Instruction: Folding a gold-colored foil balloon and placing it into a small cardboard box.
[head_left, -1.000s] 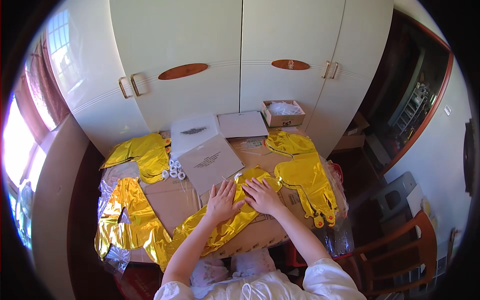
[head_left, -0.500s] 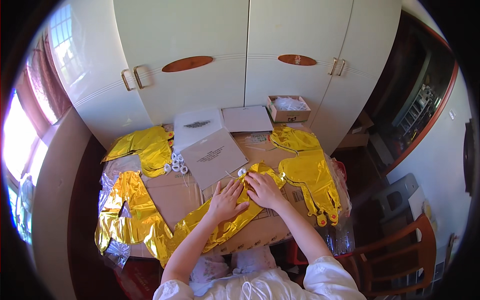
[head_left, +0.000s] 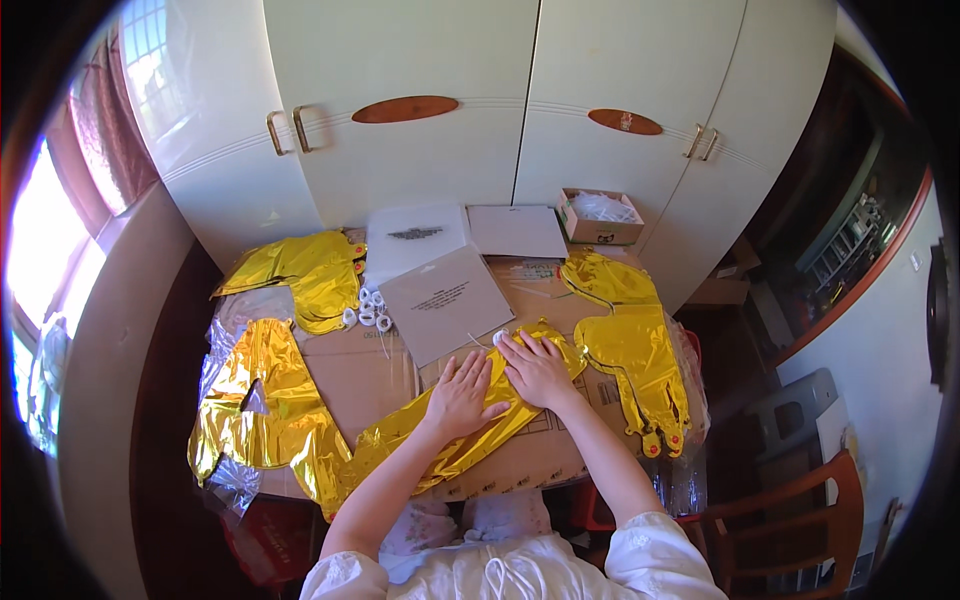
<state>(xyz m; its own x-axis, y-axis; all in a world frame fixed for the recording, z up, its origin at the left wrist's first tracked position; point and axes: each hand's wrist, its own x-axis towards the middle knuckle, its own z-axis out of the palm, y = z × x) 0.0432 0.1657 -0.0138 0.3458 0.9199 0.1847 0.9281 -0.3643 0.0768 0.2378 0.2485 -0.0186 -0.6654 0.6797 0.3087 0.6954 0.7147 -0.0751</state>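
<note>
A long gold foil balloon (head_left: 400,438), flat and creased, lies slantwise under both hands. My left hand (head_left: 462,394) rests palm down on it, fingers close together but stretched out and the thumb apart. Beside it, my right hand (head_left: 538,373) lies flat on the balloon's upper end, fingers spread. A small white coil (head_left: 500,338), perhaps ribbon, shows at the right fingertips, partly covered by them. Left of the hands spreads a gold foil balloon (head_left: 270,425) with a small triangular hole; whether it joins the long one I cannot tell.
More flat gold balloons lie at the right (head_left: 637,350) and far left (head_left: 315,275). Several white coils (head_left: 375,312) sit beside a grey printed envelope (head_left: 448,305). Behind are a white sheet (head_left: 412,245), another grey piece (head_left: 518,230) and a box of white strips (head_left: 602,222).
The right fingers have straightened and reached up over the white coil, which was more exposed before. The left hand stays flat on the balloon. The whole view has shifted slightly.
</note>
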